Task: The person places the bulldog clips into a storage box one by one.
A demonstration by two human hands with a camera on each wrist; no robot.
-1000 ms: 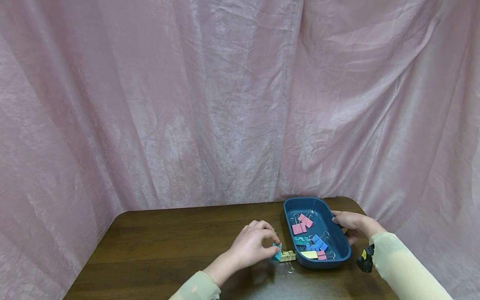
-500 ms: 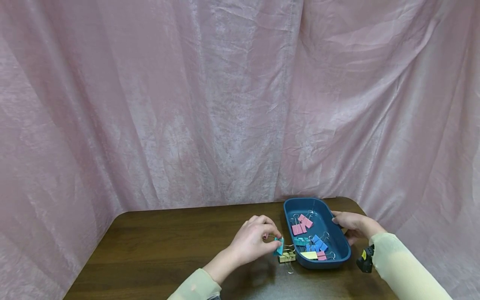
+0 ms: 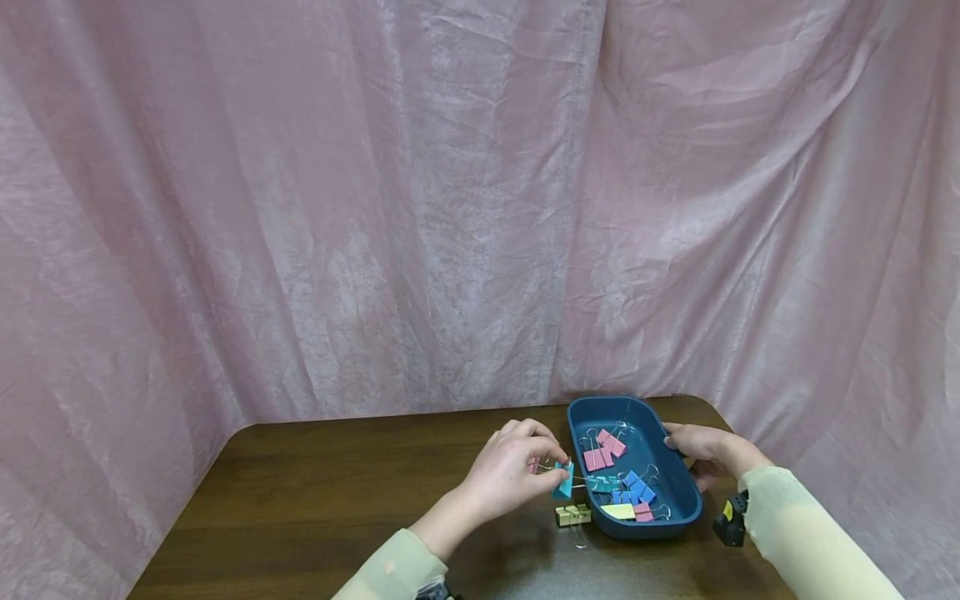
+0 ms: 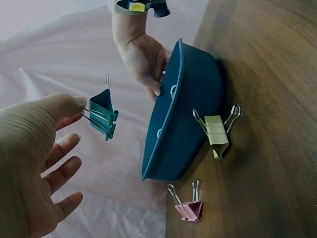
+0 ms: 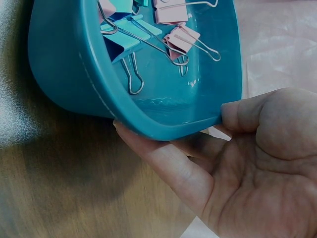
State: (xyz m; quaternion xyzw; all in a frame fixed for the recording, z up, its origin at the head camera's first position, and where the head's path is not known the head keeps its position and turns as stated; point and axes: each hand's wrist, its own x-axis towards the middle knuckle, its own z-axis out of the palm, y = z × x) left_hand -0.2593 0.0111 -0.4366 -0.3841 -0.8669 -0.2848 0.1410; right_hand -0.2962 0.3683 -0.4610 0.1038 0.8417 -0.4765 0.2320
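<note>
Between thumb and forefinger, my left hand (image 3: 513, 467) pinches a teal binder clip (image 4: 102, 113) by its wire handle, raised off the table just left of the blue tray (image 3: 682, 483). My right hand (image 5: 267, 158) grips the tray's right side, thumb at the rim and fingers underneath. Inside the tray lie pink binder clips (image 3: 598, 457), blue binder clips (image 3: 639, 485), a teal one (image 3: 602, 483) and a pale yellow one (image 3: 618, 510). A gold binder clip (image 4: 217, 133) stands on the table against the tray's near left, and a pink binder clip (image 4: 189, 210) sits behind my left hand.
The brown wooden table (image 3: 337, 492) stretches out to the left of the tray. Behind its far edge hangs a pink curtain (image 3: 450, 208).
My left hand has lifted the teal binder clip from beside the gold one and moved slightly away and right, toward the tray. The right hand and tray stay in place.
</note>
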